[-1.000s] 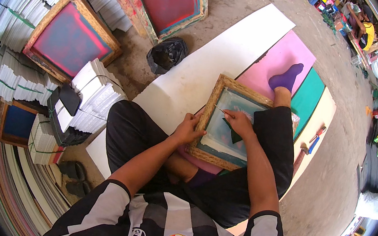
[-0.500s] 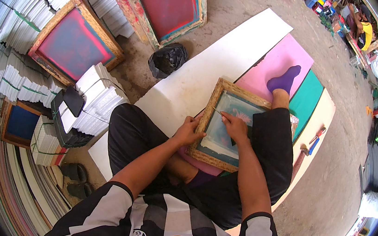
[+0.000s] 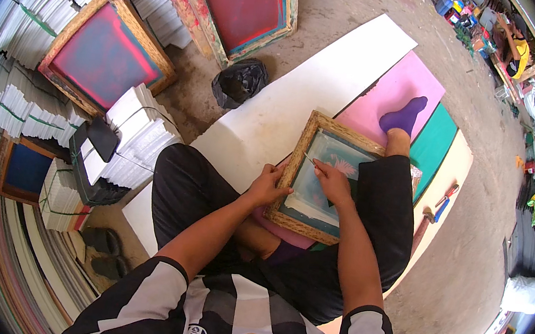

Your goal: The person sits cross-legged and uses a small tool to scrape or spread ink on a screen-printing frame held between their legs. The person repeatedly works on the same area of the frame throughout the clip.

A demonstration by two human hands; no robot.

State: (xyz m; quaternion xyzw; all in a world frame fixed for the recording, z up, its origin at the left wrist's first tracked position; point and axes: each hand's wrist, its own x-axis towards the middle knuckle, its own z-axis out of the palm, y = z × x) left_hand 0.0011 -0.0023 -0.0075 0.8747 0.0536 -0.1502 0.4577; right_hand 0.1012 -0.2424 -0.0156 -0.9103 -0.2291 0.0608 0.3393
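A wood-framed printing screen [image 3: 351, 130] lies tilted between my legs, its blue-grey mesh marked with a pale pink, flower-like patch. My left hand [image 3: 269, 186] is closed on the left side of the wooden frame, thumb over the top and fingers around the outer edge. In my right hand [image 3: 333, 185] a thin, pointed tool [image 3: 309, 158] is pinched between thumb and fingers. Its tip points to the upper left, by the inner edge of the frame. What kind of tool it is, and whether it touches the mesh, I cannot make out. My right knee covers the screen's right part.
Beneath me lie white, pink, green and cream sheets [image 3: 386, 48]. Pliers [image 3: 447, 195] and a hammer [image 3: 423, 228] rest at the right. A black plastic bag [image 3: 240, 83], other framed screens [image 3: 106, 56] and paper stacks [image 3: 143, 130] stand left. Another person [image 3: 516, 53] sits far right.
The view has shifted very slightly. Both hands keep nearly the same places on the screen, and the tool's tip has barely moved.
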